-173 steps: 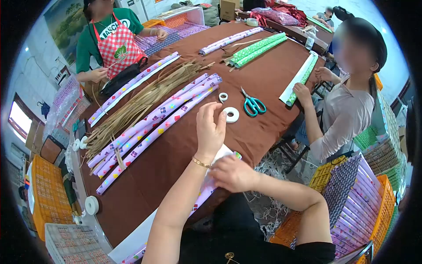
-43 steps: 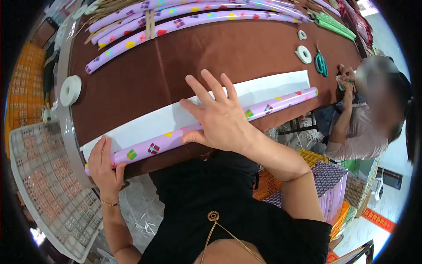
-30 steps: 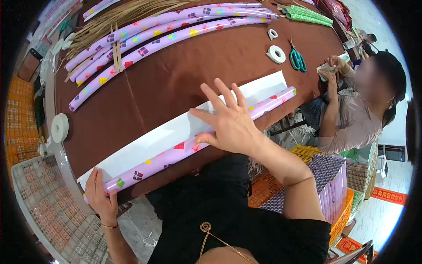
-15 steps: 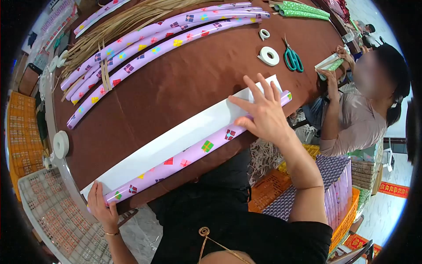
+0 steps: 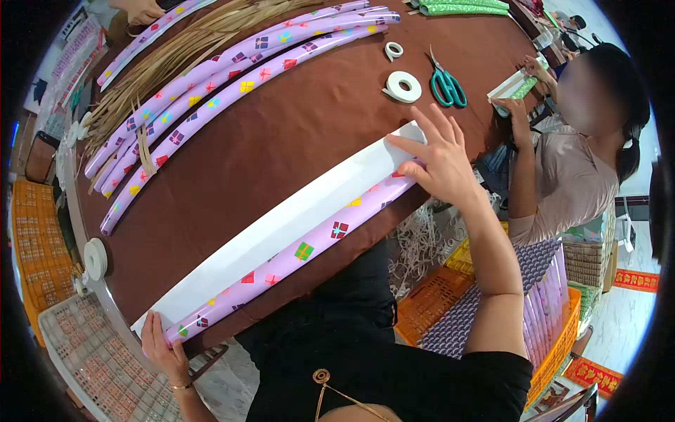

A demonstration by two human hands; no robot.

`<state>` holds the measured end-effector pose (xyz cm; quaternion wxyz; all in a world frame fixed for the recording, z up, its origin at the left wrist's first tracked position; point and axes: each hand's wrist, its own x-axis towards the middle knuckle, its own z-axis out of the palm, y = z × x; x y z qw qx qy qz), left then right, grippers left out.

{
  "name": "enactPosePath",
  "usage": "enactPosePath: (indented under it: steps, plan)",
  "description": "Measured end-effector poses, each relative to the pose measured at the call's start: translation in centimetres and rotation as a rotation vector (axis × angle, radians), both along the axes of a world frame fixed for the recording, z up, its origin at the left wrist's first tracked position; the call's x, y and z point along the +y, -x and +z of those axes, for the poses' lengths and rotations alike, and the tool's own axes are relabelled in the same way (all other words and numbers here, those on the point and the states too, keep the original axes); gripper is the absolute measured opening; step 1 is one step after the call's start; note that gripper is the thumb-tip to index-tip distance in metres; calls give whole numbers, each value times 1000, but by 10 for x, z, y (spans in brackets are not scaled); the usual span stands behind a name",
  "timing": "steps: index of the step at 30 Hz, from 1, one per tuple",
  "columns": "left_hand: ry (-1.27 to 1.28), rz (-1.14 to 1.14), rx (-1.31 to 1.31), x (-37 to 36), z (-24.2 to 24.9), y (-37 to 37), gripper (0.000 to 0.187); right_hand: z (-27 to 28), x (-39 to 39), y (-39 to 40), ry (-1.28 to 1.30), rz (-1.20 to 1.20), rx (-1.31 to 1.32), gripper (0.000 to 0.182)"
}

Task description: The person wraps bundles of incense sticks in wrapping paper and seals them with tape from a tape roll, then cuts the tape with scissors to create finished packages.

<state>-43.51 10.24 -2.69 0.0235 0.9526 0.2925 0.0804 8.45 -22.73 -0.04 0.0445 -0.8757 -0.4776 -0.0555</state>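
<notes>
A partly rolled sheet of lilac wrapping paper (image 5: 304, 252) with a gift-box print lies slantwise along the near edge of the table. Its white underside (image 5: 260, 228) shows as a flat strip on the far side of the roll. My left hand (image 5: 163, 348) grips the lower-left end, with the fingers over the white edge and the thumb against the roll. At the upper-right end, my right hand (image 5: 443, 158) rests with fingers spread, its thumb near the roll and its index finger on the white strip; its palm hides that end.
Finished lilac rolls (image 5: 211, 91) and brown strips (image 5: 204, 36) lie at the far left. White tape (image 5: 402, 87) and teal-handled scissors (image 5: 447, 88) lie beyond my right hand. A co-worker (image 5: 569, 169) handles green paper at right. Orange crates (image 5: 429, 288) stand below.
My right hand has shifted left along the paper and now covers the roll's right end. The whole view has moved slightly. Another person's hand has appeared at the top left.
</notes>
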Motion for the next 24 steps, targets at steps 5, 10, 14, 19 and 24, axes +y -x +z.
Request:
enactPosePath:
  steps: [5,10,14,19,24]
  plan:
    - [-3,-9,10,-1,2,0,78,-2,-13,-15,20,-67,21,56]
    - [16,0,0,-1,1,0,78,-10,-18,-23,-6,-203,21,43]
    - [27,-6,-23,2,-4,5,76,-15,-14,-27,-52,-235,-65,31]
    - [33,27,-108,-6,0,-2,63,-2,-12,-35,-353,-327,372,36]
    - [-46,54,-172,-8,9,-3,66,-74,-78,-116,-207,-187,63,47]
